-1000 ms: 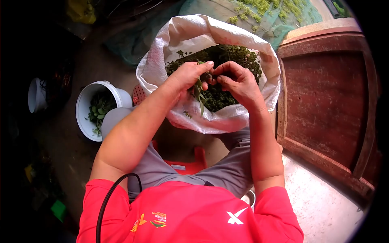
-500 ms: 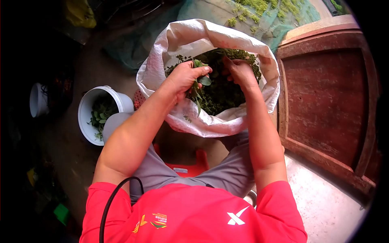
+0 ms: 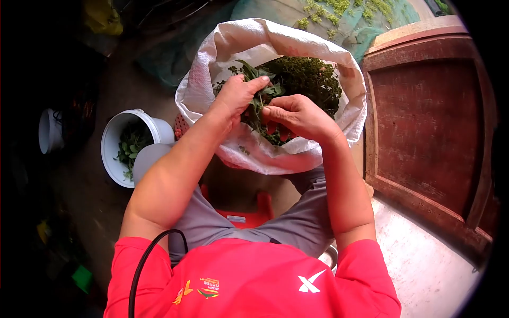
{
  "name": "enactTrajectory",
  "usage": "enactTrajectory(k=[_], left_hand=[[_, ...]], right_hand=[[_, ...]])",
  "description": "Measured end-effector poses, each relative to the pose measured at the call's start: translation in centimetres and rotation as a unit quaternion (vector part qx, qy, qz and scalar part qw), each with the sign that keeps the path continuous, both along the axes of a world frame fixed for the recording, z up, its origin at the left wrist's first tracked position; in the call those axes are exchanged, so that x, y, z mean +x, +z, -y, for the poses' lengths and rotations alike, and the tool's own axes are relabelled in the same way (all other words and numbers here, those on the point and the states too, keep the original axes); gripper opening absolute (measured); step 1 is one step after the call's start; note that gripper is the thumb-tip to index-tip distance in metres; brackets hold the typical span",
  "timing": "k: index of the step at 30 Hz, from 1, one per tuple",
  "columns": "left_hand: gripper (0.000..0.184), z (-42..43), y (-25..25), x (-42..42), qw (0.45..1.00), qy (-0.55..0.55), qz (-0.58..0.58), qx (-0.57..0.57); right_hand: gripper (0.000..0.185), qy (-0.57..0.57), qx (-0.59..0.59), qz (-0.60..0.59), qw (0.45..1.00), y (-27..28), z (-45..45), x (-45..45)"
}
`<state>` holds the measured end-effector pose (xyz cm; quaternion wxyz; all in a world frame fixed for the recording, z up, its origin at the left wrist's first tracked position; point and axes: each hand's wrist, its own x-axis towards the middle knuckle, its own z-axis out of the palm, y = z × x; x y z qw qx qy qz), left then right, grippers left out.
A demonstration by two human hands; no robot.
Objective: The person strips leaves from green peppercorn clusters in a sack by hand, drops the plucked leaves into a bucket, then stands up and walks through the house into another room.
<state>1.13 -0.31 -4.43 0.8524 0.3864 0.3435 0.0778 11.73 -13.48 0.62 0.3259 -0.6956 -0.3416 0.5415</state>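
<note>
To the right of both hands, well apart from them, we see a dark red wooden door (image 3: 424,138) in a paler frame. Next in size is the white sack (image 3: 286,163), its mouth open wide and its edge rolled outward around our two hands. Beyond the hands and behind the sack spreads green netting (image 3: 367,38), with light green sprigs (image 3: 338,6) scattered on it. Inside the sack, past our right hand (image 3: 306,119), we have a thick heap of dark greenery (image 3: 310,79). To the left of the hands, outside the sack, a white bucket (image 3: 163,130) leans with its mouth turned partly toward us, and loose leaves (image 3: 130,146) lie in it. Nearer our body than the hands, a red stool (image 3: 264,205) shows between our knees. Our left hand (image 3: 236,96) is closed around a small bunch of leafy stems (image 3: 273,90), over the near left part of the sack's mouth. Our right hand is narrow, thumb and forefinger pinched on the same bunch, just beside the left hand.
</note>
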Motion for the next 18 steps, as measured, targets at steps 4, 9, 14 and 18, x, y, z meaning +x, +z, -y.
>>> enactTrajectory(k=[4,9,14,18], left_hand=[[0.017,-1.5,0.9,-0.4,1.0,0.016,0.013,-0.007],[0.014,-2.0,1.2,-0.5,0.999,0.027,0.017,-0.004],[0.014,-2.3,1.1,-0.5,0.999,0.015,0.028,-0.003],[0.014,-2.5,1.0,-0.6,0.999,0.02,0.026,0.001]], right_hand=[[0.024,-0.124,-0.065,0.189,0.972,-1.0,0.3,4.0],[0.029,-0.045,0.017,0.34,0.939,-5.6,-0.2,6.7],[0.047,0.023,0.004,0.46,0.888,-8.5,-1.3,5.8],[0.031,0.004,-0.03,0.493,0.87,-9.4,-1.6,6.4]])
